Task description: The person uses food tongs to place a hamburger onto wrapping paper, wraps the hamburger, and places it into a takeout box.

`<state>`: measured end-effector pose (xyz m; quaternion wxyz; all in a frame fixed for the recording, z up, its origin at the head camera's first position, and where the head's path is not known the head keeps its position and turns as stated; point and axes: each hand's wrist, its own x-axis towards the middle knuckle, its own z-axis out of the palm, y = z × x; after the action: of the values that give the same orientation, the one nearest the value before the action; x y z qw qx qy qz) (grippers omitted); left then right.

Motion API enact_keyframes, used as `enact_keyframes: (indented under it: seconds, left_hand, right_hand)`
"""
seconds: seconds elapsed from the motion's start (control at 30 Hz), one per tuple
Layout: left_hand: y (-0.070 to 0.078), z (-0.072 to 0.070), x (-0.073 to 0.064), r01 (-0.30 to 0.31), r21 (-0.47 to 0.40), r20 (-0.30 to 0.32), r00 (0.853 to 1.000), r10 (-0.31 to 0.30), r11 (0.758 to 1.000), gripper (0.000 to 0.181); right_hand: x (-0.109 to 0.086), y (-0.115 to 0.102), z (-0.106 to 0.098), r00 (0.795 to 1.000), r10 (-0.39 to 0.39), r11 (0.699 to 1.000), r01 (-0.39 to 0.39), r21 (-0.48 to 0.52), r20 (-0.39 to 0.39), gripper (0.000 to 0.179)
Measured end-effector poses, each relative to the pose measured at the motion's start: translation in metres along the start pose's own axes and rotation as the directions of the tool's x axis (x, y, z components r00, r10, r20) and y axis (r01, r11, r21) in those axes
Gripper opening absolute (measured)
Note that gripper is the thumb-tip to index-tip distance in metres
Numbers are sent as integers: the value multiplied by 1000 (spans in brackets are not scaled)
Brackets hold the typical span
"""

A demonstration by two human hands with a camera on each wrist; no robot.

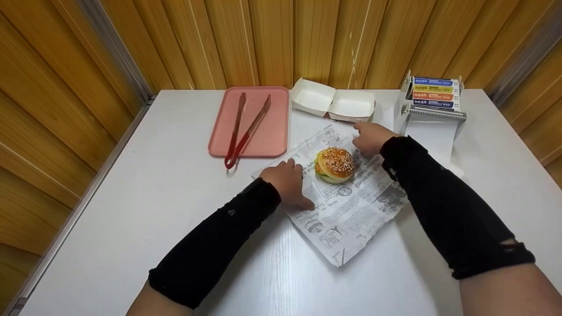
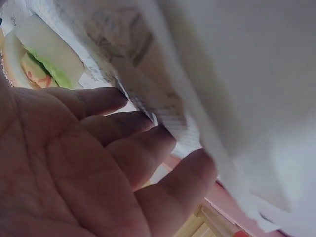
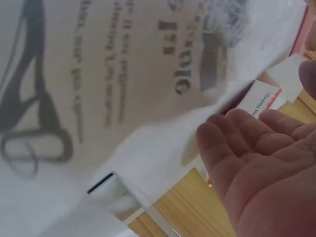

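Note:
A seeded hamburger (image 1: 337,164) with lettuce sits on printed wrapping paper (image 1: 347,210), which lies turned like a diamond on the table. To the burger's left, my left hand (image 1: 285,181) is spread at the paper's left side. The left wrist view has its extended fingers (image 2: 133,148) touching the paper. My right hand (image 1: 372,138) is just right of the burger, over the paper's upper right edge. Its fingers (image 3: 242,128) are loosely bent in the right wrist view, beside the raised, blurred sheet (image 3: 123,98), with nothing in the palm.
Behind the paper stands an opened white burger box (image 1: 351,105). Red-handled tongs (image 1: 246,136) lie on a pink tray (image 1: 272,136) at the back left. A holder with coloured label strips (image 1: 432,94) stands at the back right, near the right forearm. Wood-look walls (image 1: 272,44) border the table.

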<state>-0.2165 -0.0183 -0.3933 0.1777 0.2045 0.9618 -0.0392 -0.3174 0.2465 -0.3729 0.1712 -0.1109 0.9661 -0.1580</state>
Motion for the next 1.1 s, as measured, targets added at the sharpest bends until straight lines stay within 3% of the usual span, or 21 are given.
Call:
enact_keyframes:
  seconds: [0.2,0.43,0.63,0.8,0.93,1.1]
  left_hand:
    - [1,-2,-1,10,5,26,1000,-10,1000,118]
    - [1,-2,0,10,-4,24,1000,-9,1000,118]
    - [1,-1,0,2,5,10,1000,-2,1000,117]
    - [3,0,-1,-5,-8,5,1000,5,1000,118]
    - [4,0,0,-2,-7,5,1000,2,1000,118]
    - [3,1,2,-5,-1,2,1000,5,1000,118]
  right_hand:
    - [9,1,4,1000,1,1000,0,-19,18,66]
    - [10,-5,5,1000,-5,999,6,39,-14,65]
    - [11,-6,7,997,18,990,-7,142,-75,63]
    - [10,-7,9,992,18,985,4,171,-129,61]
    - [9,-10,11,982,-23,985,54,164,-186,48]
    - [6,-14,11,956,-104,979,147,142,-274,31]
